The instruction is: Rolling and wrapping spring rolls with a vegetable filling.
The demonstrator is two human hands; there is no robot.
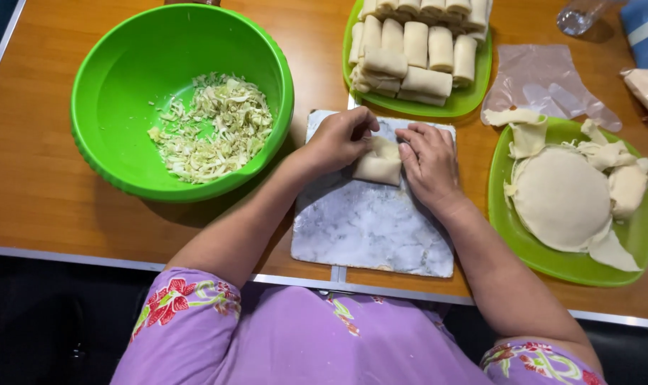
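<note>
A pale dough wrapper (379, 163), partly folded, lies on a white marble slab (370, 228) in the middle of the table. My left hand (338, 139) presses on the wrapper's left side with fingers curled over its top edge. My right hand (429, 160) holds the wrapper's right side, fingertips on the fold. Both hands touch the same piece.
A green bowl (103, 78) with shredded cabbage (213, 128) stands to the left. A green plate (466, 100) stacked with finished rolls (416, 50) sits behind the slab. At right, a green plate (516, 242) holds round wrappers (563, 196) and scraps. A plastic glove (545, 78) lies beyond it.
</note>
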